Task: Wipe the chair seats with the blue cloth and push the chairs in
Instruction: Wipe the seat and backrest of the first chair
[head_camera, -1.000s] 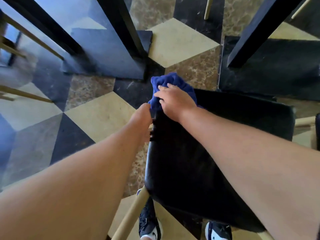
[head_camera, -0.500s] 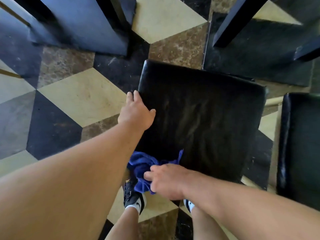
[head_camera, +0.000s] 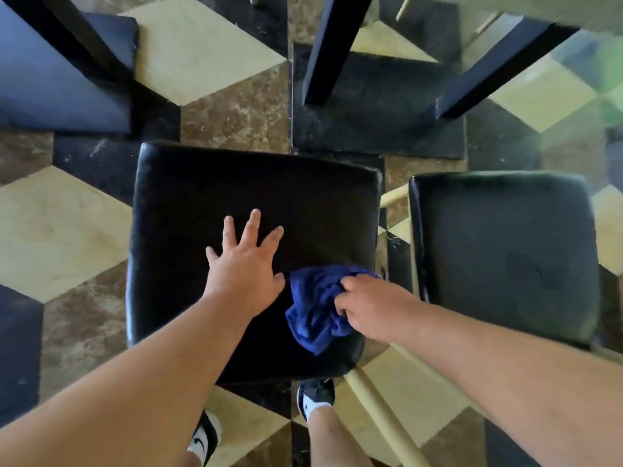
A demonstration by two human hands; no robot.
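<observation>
Risk first: blue cloth (head_camera: 317, 308) is bunched into a loose wad, so only a small patch of it likely meets the seat (head_camera: 209, 183); judged from that, the far half of the seat, beyond both hands, could be skipped. Cause would be wiping with the wad instead of a flattened cloth.

Second risk: cloth sits at the near right corner of the seat, partly at the edge. A stroke toward the person could drag it off onto the floor (head_camera: 60, 224).

Third: left hand (head_camera: 244, 264) lies flat, fingers spread, holding nothing, pressing on the seat just left of the cloth. It covers part of the surface; that patch goes unwiped unless the hand shifts.

Right hand (head_camera: 367, 306): grip closed on the cloth's right side, fingers curled into the folds.

Second seat (head_camera: 505, 251) stands just right of the right hand, apart from the first; neither chair looks pushed in yet. Table legs (head_camera: 323, 48) stand beyond both seats and could catch a chair pushed crooked.

Cloth look: deep blue, soft, crumpled, no visible dirt. Seat: black, glossy, padded, rounded corners.
</observation>
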